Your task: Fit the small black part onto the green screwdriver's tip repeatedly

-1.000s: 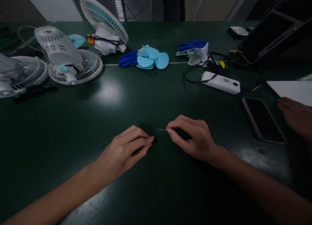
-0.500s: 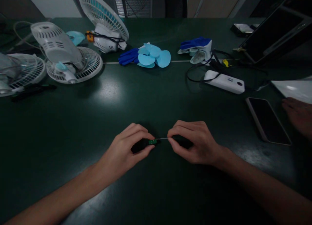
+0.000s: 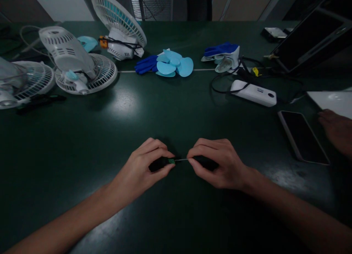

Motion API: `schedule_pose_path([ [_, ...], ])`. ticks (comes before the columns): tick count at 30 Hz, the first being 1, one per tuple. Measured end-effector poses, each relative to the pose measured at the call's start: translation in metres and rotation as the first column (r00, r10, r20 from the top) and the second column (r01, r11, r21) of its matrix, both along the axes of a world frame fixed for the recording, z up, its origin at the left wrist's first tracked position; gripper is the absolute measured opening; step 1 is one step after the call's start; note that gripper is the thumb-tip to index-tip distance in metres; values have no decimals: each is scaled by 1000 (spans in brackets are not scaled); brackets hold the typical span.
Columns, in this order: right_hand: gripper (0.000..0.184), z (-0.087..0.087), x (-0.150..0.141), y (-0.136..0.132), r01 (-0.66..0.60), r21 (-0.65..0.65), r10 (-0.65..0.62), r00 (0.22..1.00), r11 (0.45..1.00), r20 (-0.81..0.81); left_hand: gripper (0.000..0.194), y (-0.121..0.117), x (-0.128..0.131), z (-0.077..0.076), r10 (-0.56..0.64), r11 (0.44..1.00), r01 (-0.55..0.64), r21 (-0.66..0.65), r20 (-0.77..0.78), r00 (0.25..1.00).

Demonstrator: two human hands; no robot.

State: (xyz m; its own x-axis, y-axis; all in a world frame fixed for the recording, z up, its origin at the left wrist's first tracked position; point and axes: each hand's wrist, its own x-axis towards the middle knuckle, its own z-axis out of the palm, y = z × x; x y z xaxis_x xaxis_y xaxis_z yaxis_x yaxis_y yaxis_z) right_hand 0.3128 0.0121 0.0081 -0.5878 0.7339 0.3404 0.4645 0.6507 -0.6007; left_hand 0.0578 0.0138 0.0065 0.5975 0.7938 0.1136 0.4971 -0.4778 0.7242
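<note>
My left hand (image 3: 147, 164) is closed, thumb and fingers pinching a small black piece with a green circuit board (image 3: 171, 161) at its right end. Most of the black piece is hidden in the hand's shadow. My right hand (image 3: 220, 162) grips a screwdriver (image 3: 205, 162) with a dark handle. Its thin metal shaft points left, and the tip meets or nearly meets the right end of the green board; contact is too small to tell. Both hands are low over the dark green table (image 3: 176, 217).
Several white fans (image 3: 74, 63) stand at the left and back. Light-blue fan blades (image 3: 174, 64) and blue-and-white gloves (image 3: 225, 54) lie farther back. A white power bank-like box (image 3: 254, 92), a phone (image 3: 304, 136) and another person's hand (image 3: 337, 129) are at the right.
My right hand has moved slightly down and left with the screwdriver, whose shaft now slants the other way. The left hand keeps its pinch almost in place. The view has shifted slightly.
</note>
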Motion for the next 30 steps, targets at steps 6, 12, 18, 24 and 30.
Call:
schedule_pose_path([
  [6,9,3,-6,-2,-9,-64,0,991,998,-135,15,0,0,0,-9,1000,9,10,-3,1000],
  [12,9,1,-3,-1,28,-59,-35,993,998,-112,22,-2,-6,-3,-74,994,81,74,-94,993],
  [18,9,2,-3,-1,31,-57,-37,994,998,-106,33,14,-48,-4,-124,966,178,186,-271,955],
  [24,9,2,-3,-1,33,-68,-41,992,997,-121,30,50,-134,5,322,934,-200,297,-455,830],
  [30,8,1,-3,-1,28,-85,-39,990,996,-132,33,61,-187,11,562,820,-379,430,-475,677],
])
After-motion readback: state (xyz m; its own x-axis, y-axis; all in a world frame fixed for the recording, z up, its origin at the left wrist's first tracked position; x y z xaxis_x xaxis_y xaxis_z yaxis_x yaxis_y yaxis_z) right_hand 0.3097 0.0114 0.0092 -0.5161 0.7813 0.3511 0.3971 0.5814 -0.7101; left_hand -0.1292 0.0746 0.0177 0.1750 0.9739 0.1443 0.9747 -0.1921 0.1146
